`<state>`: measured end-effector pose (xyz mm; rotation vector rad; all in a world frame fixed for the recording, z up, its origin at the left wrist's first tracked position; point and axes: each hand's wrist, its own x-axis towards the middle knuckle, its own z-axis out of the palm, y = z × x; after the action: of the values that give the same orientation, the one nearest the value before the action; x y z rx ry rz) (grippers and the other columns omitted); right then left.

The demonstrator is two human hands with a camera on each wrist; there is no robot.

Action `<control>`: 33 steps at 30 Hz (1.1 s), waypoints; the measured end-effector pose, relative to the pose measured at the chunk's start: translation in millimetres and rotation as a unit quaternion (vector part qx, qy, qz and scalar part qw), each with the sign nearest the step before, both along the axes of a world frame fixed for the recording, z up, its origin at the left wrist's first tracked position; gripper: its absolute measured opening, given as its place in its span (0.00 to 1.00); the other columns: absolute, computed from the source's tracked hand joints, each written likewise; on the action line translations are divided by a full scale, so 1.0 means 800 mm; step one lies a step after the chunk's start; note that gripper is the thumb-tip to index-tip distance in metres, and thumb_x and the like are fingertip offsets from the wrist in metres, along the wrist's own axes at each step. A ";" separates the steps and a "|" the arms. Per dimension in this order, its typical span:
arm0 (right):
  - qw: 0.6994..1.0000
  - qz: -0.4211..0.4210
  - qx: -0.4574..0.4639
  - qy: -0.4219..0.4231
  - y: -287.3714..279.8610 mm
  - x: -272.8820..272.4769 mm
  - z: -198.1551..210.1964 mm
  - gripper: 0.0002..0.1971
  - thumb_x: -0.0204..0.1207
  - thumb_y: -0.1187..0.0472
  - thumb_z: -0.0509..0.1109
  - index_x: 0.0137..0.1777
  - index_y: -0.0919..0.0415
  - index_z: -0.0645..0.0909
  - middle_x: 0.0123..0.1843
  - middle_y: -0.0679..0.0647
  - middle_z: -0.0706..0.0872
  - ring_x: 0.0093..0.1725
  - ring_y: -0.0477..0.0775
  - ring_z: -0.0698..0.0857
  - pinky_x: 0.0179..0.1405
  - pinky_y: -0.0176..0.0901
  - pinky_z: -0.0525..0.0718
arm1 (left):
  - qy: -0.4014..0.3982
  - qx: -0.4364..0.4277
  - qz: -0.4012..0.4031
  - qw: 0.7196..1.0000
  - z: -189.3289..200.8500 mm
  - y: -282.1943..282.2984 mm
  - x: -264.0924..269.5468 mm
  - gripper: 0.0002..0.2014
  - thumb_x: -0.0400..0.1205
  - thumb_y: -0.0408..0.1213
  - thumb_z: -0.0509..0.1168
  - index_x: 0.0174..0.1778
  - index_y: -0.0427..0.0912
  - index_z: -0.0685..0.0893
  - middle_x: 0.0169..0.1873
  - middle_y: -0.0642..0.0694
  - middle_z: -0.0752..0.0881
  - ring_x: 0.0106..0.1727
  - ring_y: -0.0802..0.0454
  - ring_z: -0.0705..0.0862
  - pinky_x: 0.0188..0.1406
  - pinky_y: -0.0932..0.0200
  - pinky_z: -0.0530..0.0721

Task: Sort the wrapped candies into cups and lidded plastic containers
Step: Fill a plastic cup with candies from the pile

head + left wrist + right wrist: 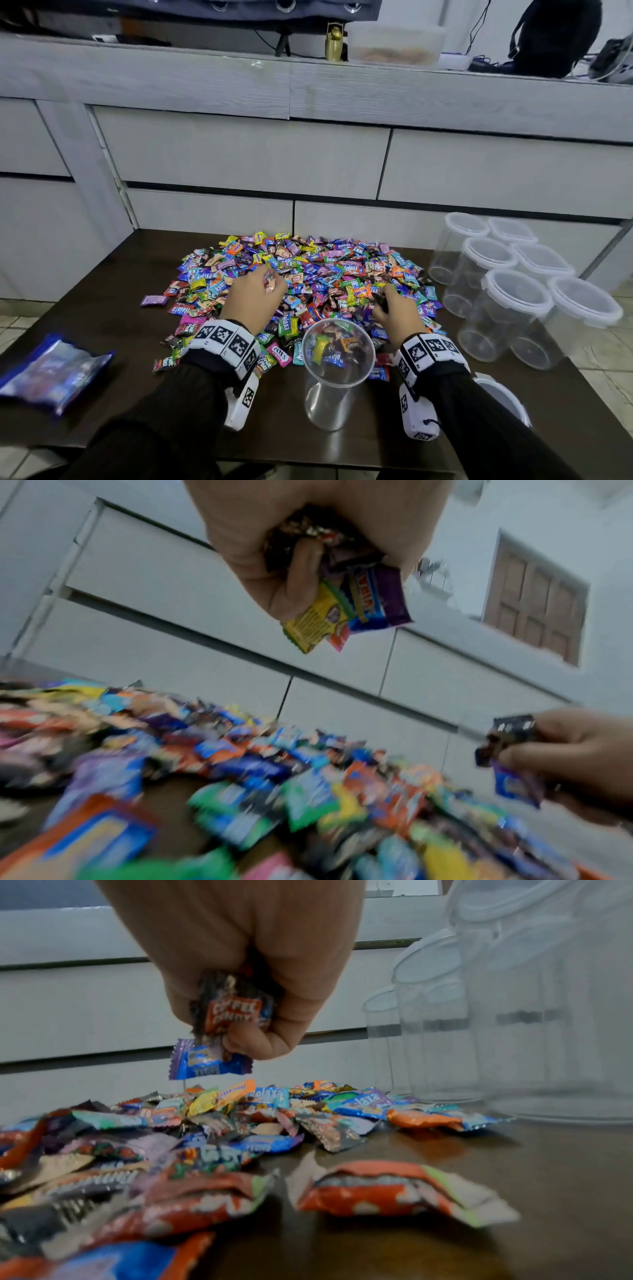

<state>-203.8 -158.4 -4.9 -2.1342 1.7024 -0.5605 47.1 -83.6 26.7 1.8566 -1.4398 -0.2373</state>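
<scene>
From the head view, the candy pile [301, 284] spreads across the dark table [102, 274], with the clear cup [337, 353] at six o'clock of it and the lidded containers [513, 294] at three o'clock, closed. The left hand [253, 294] and right hand [397, 311] hover over the pile. From the left wrist, that hand clutches a bunch of candies [342, 601]; blur hides how many. From the right wrist, fingers [270, 1031] clamp several candies [226, 1020]. The wrappers look light, crinkly and slippery, best pinched by the body. The cup looks tippable, and open room lies at seven o'clock.
</scene>
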 end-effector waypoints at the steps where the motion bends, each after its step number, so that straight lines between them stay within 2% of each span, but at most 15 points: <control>1: 1.000 -0.006 -0.004 -0.008 0.000 -0.002 0.002 0.10 0.80 0.63 0.65 0.57 0.65 0.72 0.47 0.63 0.85 0.37 0.56 0.77 0.37 0.42 0.74 | 0.019 -0.023 -0.009 1.000 0.011 0.002 -0.003 0.10 0.84 0.46 0.61 0.50 0.43 0.81 0.23 0.47 0.79 0.23 0.51 0.75 0.24 0.56 0.69; 2: 1.000 -0.011 -0.007 -0.015 0.001 -0.004 0.005 0.10 0.80 0.63 0.65 0.58 0.65 0.72 0.46 0.63 0.85 0.37 0.55 0.77 0.37 0.42 0.73 | 0.035 -0.049 -0.020 0.998 0.022 0.006 -0.006 0.10 0.84 0.45 0.61 0.47 0.42 0.81 0.23 0.47 0.78 0.22 0.52 0.73 0.23 0.57 0.70; 3: 1.000 -0.013 -0.010 -0.020 0.002 -0.006 0.007 0.10 0.80 0.63 0.65 0.58 0.65 0.72 0.46 0.63 0.85 0.37 0.55 0.77 0.37 0.42 0.74 | 0.045 -0.077 -0.033 0.995 0.033 0.010 -0.012 0.10 0.84 0.45 0.62 0.45 0.41 0.82 0.21 0.48 0.76 0.20 0.56 0.69 0.21 0.61 0.67; 4: 1.000 -0.014 -0.013 -0.024 0.003 -0.008 0.010 0.10 0.80 0.63 0.65 0.58 0.65 0.72 0.46 0.62 0.85 0.37 0.55 0.77 0.37 0.43 0.74 | 0.051 -0.105 -0.047 0.992 0.044 0.016 -0.019 0.10 0.83 0.44 0.63 0.43 0.42 0.82 0.20 0.50 0.73 0.18 0.56 0.67 0.18 0.65 0.63; 6: 0.999 -0.012 -0.019 -0.029 0.006 -0.012 0.014 0.10 0.80 0.63 0.65 0.58 0.65 0.72 0.45 0.62 0.84 0.37 0.56 0.78 0.37 0.43 0.74 | 0.069 -0.145 -0.087 0.983 0.064 0.031 -0.037 0.07 0.83 0.42 0.65 0.40 0.46 0.82 0.18 0.55 0.71 0.17 0.57 0.68 0.15 0.68 0.63; 9: 0.999 -0.015 -0.021 -0.030 0.011 -0.017 0.019 0.10 0.79 0.63 0.65 0.57 0.65 0.72 0.43 0.60 0.83 0.38 0.56 0.78 0.38 0.44 0.75 | 0.059 -0.152 -0.175 0.971 0.083 0.054 -0.067 0.07 0.83 0.40 0.65 0.39 0.46 0.81 0.21 0.57 0.76 0.19 0.61 0.73 0.18 0.73 0.66; 11: 0.999 -0.015 -0.022 -0.032 0.014 -0.019 0.021 0.10 0.79 0.63 0.65 0.58 0.65 0.72 0.44 0.62 0.85 0.38 0.56 0.79 0.38 0.43 0.75 | -0.024 -0.132 -0.225 0.965 0.085 0.065 -0.084 0.07 0.83 0.41 0.64 0.40 0.45 0.79 0.27 0.54 0.80 0.25 0.59 0.77 0.23 0.67 0.72; 14: 0.999 -0.013 -0.029 -0.030 0.020 -0.022 0.022 0.10 0.79 0.64 0.65 0.58 0.65 0.72 0.46 0.63 0.86 0.37 0.54 0.77 0.39 0.41 0.73 | -0.191 -0.118 -0.257 0.940 0.077 0.075 -0.101 0.08 0.82 0.43 0.62 0.41 0.45 0.78 0.33 0.50 0.81 0.32 0.47 0.79 0.30 0.54 0.77; 18: 0.999 -0.007 -0.037 -0.029 0.026 -0.022 0.023 0.11 0.78 0.64 0.66 0.58 0.66 0.73 0.46 0.64 0.86 0.38 0.55 0.78 0.38 0.42 0.72 | -0.294 -0.091 -0.279 0.910 0.063 0.077 -0.114 0.10 0.82 0.48 0.57 0.43 0.47 0.75 0.38 0.48 0.83 0.37 0.42 0.82 0.30 0.53 0.73; 21: 0.999 -0.012 -0.040 -0.027 0.029 -0.022 0.024 0.10 0.78 0.64 0.66 0.56 0.67 0.73 0.46 0.66 0.86 0.41 0.61 0.83 0.37 0.42 0.71 | -0.315 -0.054 -0.291 0.902 0.056 0.075 -0.117 0.11 0.82 0.51 0.54 0.41 0.49 0.70 0.39 0.47 0.83 0.40 0.42 0.82 0.34 0.49 0.79; 23: 0.999 -0.013 -0.042 -0.026 0.031 -0.021 0.025 0.10 0.78 0.64 0.66 0.56 0.67 0.74 0.45 0.66 0.86 0.42 0.61 0.83 0.37 0.42 0.70 | -0.306 -0.042 -0.293 0.905 0.054 0.072 -0.116 0.12 0.83 0.52 0.55 0.40 0.49 0.69 0.36 0.48 0.82 0.38 0.43 0.81 0.34 0.49 0.79; 28: 0.999 -0.007 -0.042 -0.025 0.033 -0.021 0.026 0.11 0.78 0.64 0.66 0.58 0.67 0.73 0.45 0.65 0.84 0.38 0.56 0.77 0.37 0.41 0.70 | -0.325 -0.035 -0.295 0.898 0.054 0.070 -0.116 0.15 0.82 0.53 0.52 0.46 0.46 0.77 0.37 0.48 0.84 0.37 0.45 0.81 0.35 0.48 0.80; 31: 0.999 0.000 -0.036 -0.023 0.034 -0.019 0.026 0.11 0.79 0.64 0.65 0.59 0.67 0.73 0.46 0.65 0.85 0.40 0.60 0.82 0.37 0.43 0.74 | -0.349 -0.041 -0.293 0.889 0.056 0.072 -0.117 0.14 0.83 0.52 0.53 0.47 0.46 0.77 0.39 0.48 0.84 0.38 0.45 0.82 0.31 0.52 0.75; 33: 0.999 0.002 -0.032 -0.022 0.034 -0.018 0.025 0.12 0.79 0.64 0.65 0.59 0.67 0.73 0.46 0.65 0.85 0.43 0.62 0.84 0.38 0.44 0.75 | -0.359 -0.037 -0.284 0.888 0.056 0.072 -0.119 0.12 0.84 0.51 0.53 0.45 0.46 0.73 0.39 0.48 0.84 0.38 0.44 0.82 0.30 0.54 0.68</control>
<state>-218.4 -131.3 15.5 -2.1513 1.6786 -0.6645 -48.2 -25.8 71.9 1.4635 -2.4538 0.2657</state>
